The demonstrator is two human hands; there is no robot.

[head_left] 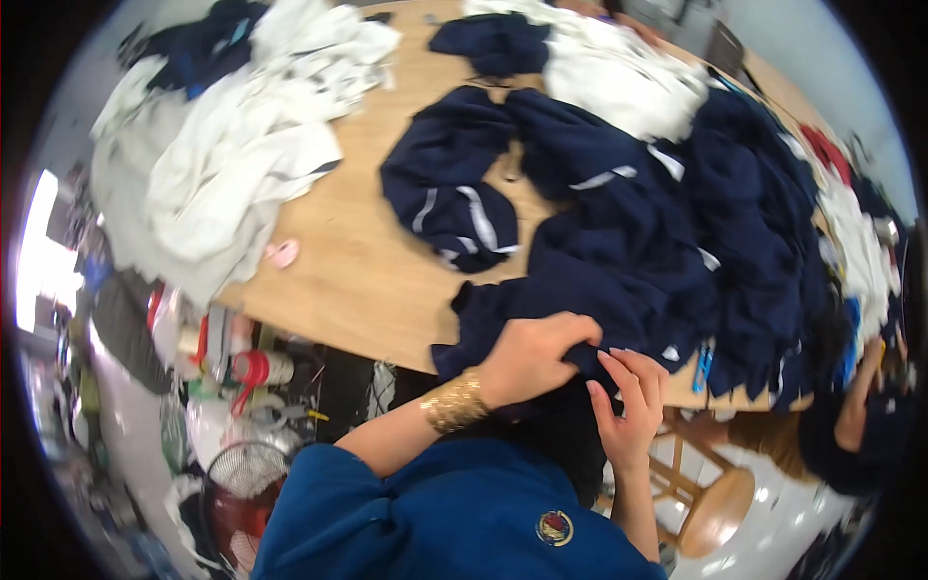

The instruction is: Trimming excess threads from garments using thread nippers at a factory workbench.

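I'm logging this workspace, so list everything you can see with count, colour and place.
Navy garments: several, overlapping, navy, mostly table centre and right
White garments: heaped, count unclear, white, table left and far side
Table: 1, light wood, across the middle
Pink item: 1, pink, table left
Blue tool: 1, light blue, near edge, right
Bottle: 1, red-topped, lower left
Stool: 1, wooden, lower right
Clutter: uncounted, mixed, both sides
Co-worker: 1, dark top, far right
Shirt: 1, blue, on wearer
Bracelet: 1, gold, left wrist
Left hand: 1, bare, at navy cloth
Right hand: 1, bare, beside left
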